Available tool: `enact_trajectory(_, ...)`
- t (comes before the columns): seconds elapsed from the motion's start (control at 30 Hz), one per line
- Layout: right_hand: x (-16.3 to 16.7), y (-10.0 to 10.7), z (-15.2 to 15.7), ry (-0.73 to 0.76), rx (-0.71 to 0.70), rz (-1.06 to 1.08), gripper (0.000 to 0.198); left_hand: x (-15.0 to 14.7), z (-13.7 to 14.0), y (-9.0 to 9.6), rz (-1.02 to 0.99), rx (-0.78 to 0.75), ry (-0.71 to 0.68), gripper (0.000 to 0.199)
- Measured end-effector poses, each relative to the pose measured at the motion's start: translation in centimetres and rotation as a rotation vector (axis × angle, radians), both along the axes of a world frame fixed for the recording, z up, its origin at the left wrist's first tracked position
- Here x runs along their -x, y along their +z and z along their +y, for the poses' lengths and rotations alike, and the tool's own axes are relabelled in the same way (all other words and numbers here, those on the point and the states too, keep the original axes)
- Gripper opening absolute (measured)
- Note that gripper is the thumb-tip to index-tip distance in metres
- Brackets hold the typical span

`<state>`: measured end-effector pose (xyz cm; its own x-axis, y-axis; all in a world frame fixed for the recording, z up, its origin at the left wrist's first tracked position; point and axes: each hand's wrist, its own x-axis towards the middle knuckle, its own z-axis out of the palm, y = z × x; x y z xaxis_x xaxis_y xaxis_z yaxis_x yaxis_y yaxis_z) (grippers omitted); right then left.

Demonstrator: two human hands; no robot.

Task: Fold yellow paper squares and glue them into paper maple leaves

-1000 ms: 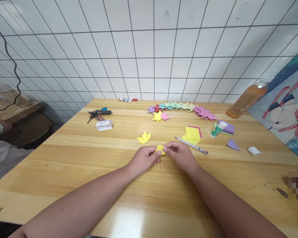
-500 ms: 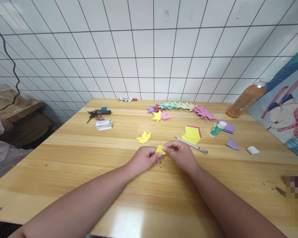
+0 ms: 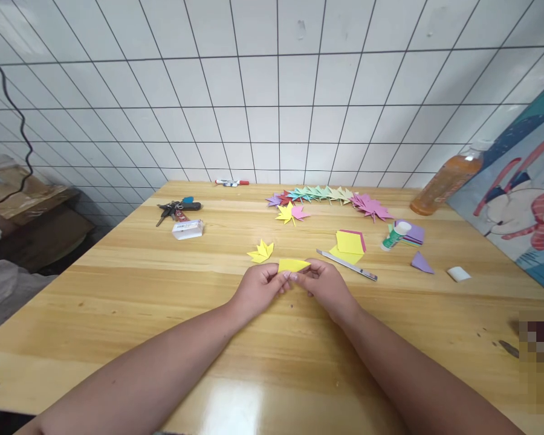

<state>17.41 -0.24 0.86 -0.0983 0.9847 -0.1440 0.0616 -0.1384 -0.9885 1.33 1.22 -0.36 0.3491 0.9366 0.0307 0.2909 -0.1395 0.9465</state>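
Between my two hands is a small folded piece of yellow paper [image 3: 292, 265], held above the table. My left hand [image 3: 260, 289] pinches its left part, thumb in front. My right hand [image 3: 325, 285] grips its right part, and the two thumbs nearly meet at the lower edge. Just beyond lies a folded yellow paper leaf [image 3: 261, 251]. A silver craft knife [image 3: 347, 264] rests to the right of the hands, beside a stack of yellow paper squares [image 3: 350, 242] with a magenta one under it.
Farther back stand a row of folded paper leaves [image 3: 321, 193], a glue stick [image 3: 396, 235], purple paper [image 3: 416, 232] and an orange drink bottle [image 3: 446, 181]. Keys [image 3: 179, 208], a small white box [image 3: 187, 229] and a marker [image 3: 232, 182] lie at the left. An eraser-like white block [image 3: 459, 274] lies right.
The yellow paper has been turned or reshaped in my hands and now shows as a wider, pointed strip. My right thumb has moved down and left toward the left thumb.
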Motion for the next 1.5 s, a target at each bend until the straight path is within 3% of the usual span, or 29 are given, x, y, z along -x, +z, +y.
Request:
enact_trajectory(0.33,-0.8,-0.3,0.6,-0.146,0.067,0.163,0.027,0.0,0.2,0.0,0.003,0.013,-0.010,0.029)
enact_trajectory(0.5,-3.0,-0.2,1.3,-0.280,0.067,0.292,0.024,0.3,0.6,0.1,-0.045,0.108,0.081,0.030)
enact_trajectory(0.57,-3.3,0.1,1.2,-0.256,0.087,0.260,0.025,0.3,0.6,0.2,-0.073,0.137,0.100,0.031)
enact_trajectory(0.73,-1.2,0.5,0.0,0.020,0.083,0.084,0.030,0.2,0.4,0.1,-0.060,0.071,0.020,0.030)
enact_trajectory(0.9,-0.1,0.3,-0.2,-0.058,0.003,-0.030,0.028,0.1,0.1,0.1,0.025,0.010,-0.036,0.030)
enact_trajectory(1.2,-0.9,0.3,0.1,-0.210,-0.037,0.002,0.032,0.1,0.5,0.3,0.018,0.040,-0.031,0.031)
enact_trajectory(1.5,-1.0,0.2,0.2,-0.211,-0.048,0.077,0.031,0.0,0.4,0.7,0.051,0.037,-0.021,0.030)
